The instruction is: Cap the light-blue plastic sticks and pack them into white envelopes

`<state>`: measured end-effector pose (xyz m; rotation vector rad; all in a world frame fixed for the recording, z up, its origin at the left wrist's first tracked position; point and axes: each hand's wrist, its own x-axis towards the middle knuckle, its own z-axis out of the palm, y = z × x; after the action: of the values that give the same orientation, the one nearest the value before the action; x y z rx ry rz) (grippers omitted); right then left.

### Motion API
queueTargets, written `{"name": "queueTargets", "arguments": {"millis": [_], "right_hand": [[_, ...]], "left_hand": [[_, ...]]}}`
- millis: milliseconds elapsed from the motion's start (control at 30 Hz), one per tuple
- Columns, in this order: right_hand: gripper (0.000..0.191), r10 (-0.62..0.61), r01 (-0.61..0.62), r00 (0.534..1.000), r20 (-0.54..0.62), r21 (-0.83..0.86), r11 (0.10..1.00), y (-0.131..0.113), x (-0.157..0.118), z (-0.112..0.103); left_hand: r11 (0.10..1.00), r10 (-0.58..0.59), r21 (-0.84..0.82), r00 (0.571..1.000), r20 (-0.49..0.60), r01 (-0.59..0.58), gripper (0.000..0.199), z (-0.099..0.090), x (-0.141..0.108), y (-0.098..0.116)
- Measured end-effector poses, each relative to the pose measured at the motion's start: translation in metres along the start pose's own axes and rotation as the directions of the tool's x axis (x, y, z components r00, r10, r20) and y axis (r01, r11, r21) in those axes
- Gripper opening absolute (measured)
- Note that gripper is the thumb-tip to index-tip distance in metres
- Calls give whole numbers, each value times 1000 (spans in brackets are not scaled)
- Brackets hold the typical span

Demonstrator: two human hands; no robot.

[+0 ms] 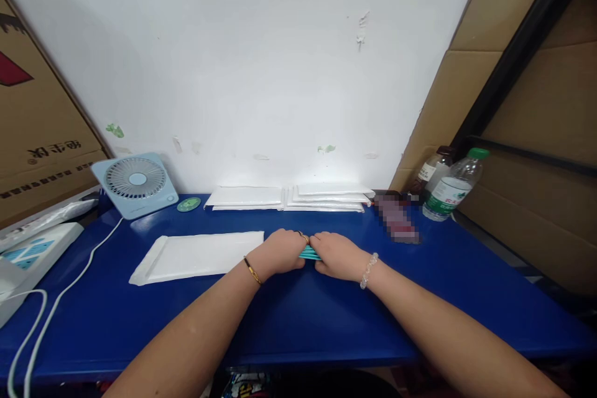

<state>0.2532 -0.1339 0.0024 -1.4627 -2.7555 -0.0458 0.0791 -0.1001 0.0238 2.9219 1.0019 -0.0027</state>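
Both hands meet above the middle of the blue table [321, 323]. My left hand [282, 251] is closed round the left end of a small teal stack [309, 253], whose layered edges show between the hands. Closed on its right end is my right hand [339, 255]. The fingers hide most of the stack, so what it is cannot be made out. A flat white padded envelope [200, 255] lies to the left, partly behind my left wrist. Beyond the hands, more white envelopes [326, 199] are piled against the wall.
A light blue fan [140, 180] stands at the back left beside a green disc [189, 204]. White cables and a power strip [41, 261] lie at the left edge. Back right are a blurred phone-like object [398, 219], a green-capped bottle [454, 186] and a dark-capped bottle [431, 171].
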Motion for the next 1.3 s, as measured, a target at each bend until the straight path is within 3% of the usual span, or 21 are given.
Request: {"name": "queueTargets", "arguments": {"millis": [67,133,200,267,333,400,500,533,567,667,700,767,833,867,900,933,1000,1033,1100,1200,1300], "right_hand": [[20,12,-12,1000,-8,3,1000,3,-1,-3],[19,45,-45,999,0,36,998,9,-2,-8],[14,84,-85,996,8,101,991,17,-4,-13],[9,107,-107,994,10,176,979,25,-5,-15],[7,124,-121,992,4,225,967,32,-6,-15],[7,141,-137,990,-1,244,960,38,-6,-13],[9,164,-159,986,1,264,951,43,-7,-13],[9,172,-165,985,-2,274,948,44,-7,-13],[9,182,-173,983,-7,283,943,45,-8,-14],[10,215,-190,975,-49,313,931,49,-10,-19],[12,222,-190,973,-66,322,927,51,-11,-20],[16,232,-189,968,-95,332,924,55,-13,-23],[18,247,-202,964,-97,333,921,60,-14,-25],[17,257,-214,962,-90,331,919,62,-15,-26],[17,264,-224,961,-81,331,917,64,-16,-27],[16,267,-228,961,-76,331,916,66,-17,-28],[17,251,-216,966,-66,333,918,68,-19,-29],[18,236,-202,970,-64,334,921,69,-20,-29],[21,209,-179,976,-56,332,926,69,-21,-30],[24,191,-166,981,-41,333,928,69,-22,-32],[24,187,-159,981,-49,347,924,70,-24,-36]], "left_hand": [[993,-2,-121,998,-62,-6,49,-14,-11,-19],[969,-107,-234,989,-100,81,77,-27,-26,-48],[932,-302,-235,950,-79,277,73,-34,-41,-80],[846,-486,-198,869,99,496,60,-33,-53,-107],[791,-519,-202,809,277,577,45,-28,-58,-124],[787,-482,-236,807,340,570,33,-23,-57,-130],[775,-488,-372,858,162,511,27,-21,-49,-126],[739,-543,-448,838,48,504,30,-21,-45,-123],[683,-621,-537,781,-69,495,35,-21,-40,-120],[480,-825,-786,507,-252,390,62,-20,-28,-114],[441,-852,-826,453,-262,351,73,-19,-25,-113],[432,-864,-831,425,-270,350,93,-17,-22,-114],[527,-833,-724,437,-338,445,104,-17,-25,-116],[600,-793,-628,473,-384,495,106,-19,-29,-116],[680,-730,-517,545,-413,520,105,-22,-33,-115],[764,-642,-401,650,-406,505,102,-25,-38,-113],[905,-409,-234,878,-249,355,93,-31,-44,-105],[945,-292,-194,946,-139,264,90,-32,-45,-99],[976,-171,-138,985,0,169,85,-30,-43,-85],[986,-166,-11,986,29,167,89,-19,-29,-63],[998,-58,11,998,38,58,102,-10,-16,-48]]}}
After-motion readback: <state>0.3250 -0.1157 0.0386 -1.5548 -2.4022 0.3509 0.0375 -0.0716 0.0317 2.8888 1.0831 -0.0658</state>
